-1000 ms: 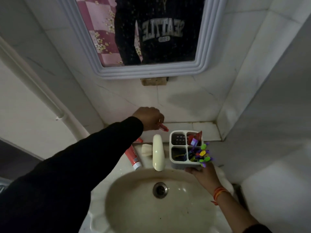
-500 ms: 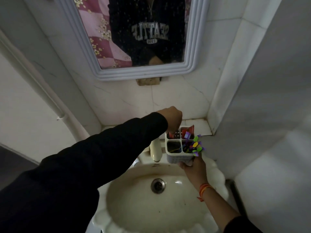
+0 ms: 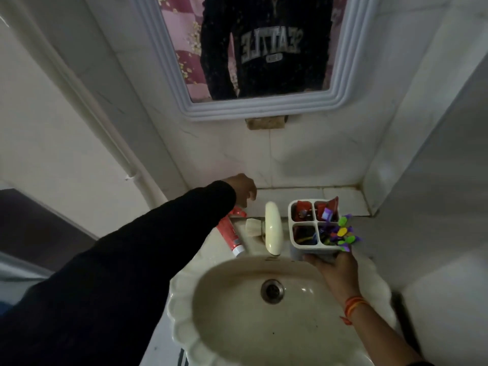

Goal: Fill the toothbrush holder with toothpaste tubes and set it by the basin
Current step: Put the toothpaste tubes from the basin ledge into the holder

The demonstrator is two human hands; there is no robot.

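A white four-compartment toothbrush holder (image 3: 294, 217) is held up over the basin's right rim by my right hand (image 3: 333, 265), which grips its base. Red toothpaste tubes stand in its two back compartments (image 3: 303, 206); colourful toothbrushes (image 3: 343, 233) stick out of the front right one. My left hand (image 3: 241, 187) hovers with loosely curled fingers over the ledge left of the tap, just above the top end of a red toothpaste tube (image 3: 229, 232) lying on the basin's back left rim. It holds nothing.
A cream tap (image 3: 273, 228) stands at the back of the oval basin (image 3: 200, 286), with a small white knob (image 3: 252, 226) to its left. A tiled ledge (image 3: 340, 199) runs behind, walls close in on the right, and a framed mirror (image 3: 264, 109) hangs above.
My left hand put a red tube into the holder's back left compartment, then drew back left to above the tube on the rim. The holder shifted slightly in my right hand.
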